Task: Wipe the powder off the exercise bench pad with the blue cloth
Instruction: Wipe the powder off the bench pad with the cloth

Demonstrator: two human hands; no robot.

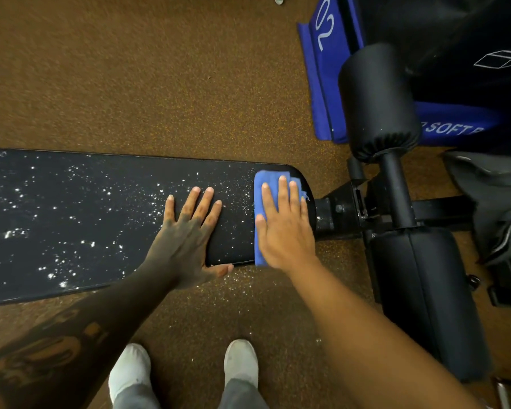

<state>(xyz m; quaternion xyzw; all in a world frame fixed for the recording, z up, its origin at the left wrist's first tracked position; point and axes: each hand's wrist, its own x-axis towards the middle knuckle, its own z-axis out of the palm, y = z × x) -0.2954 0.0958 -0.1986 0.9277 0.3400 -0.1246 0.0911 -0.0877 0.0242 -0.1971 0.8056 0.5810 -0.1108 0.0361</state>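
- Plainly, the wiping is only just begun: the right hand (283,228) lies flat, fingers spread, pressing the blue cloth (261,208) onto the right-hand end of the bench pad (101,219), just beside the black frame post (328,214); its grip is an open palm pinning the cloth, not a fist closed round it
- The left hand (189,234) rests flat and open on the pad just left of the cloth, holding nothing; it seems to steady the pad, though how hard it bears down cannot be judged from above
- White powder (71,184) is scattered thickly along the pad's left and middle, thinning toward the cloth; some specks appear to lie on the brown floor (160,84) below the near edge
- The pad's long axis runs left to right across the view, its rounded end pointing right toward the roller pads (378,98); the folded cloth lies crosswise, spanning the pad's width
- Next, by my judgement: a firm sweep leftward along that axis, the left hand lifting clear first; pressure kept even, so powder gathers rather than spills over the edges
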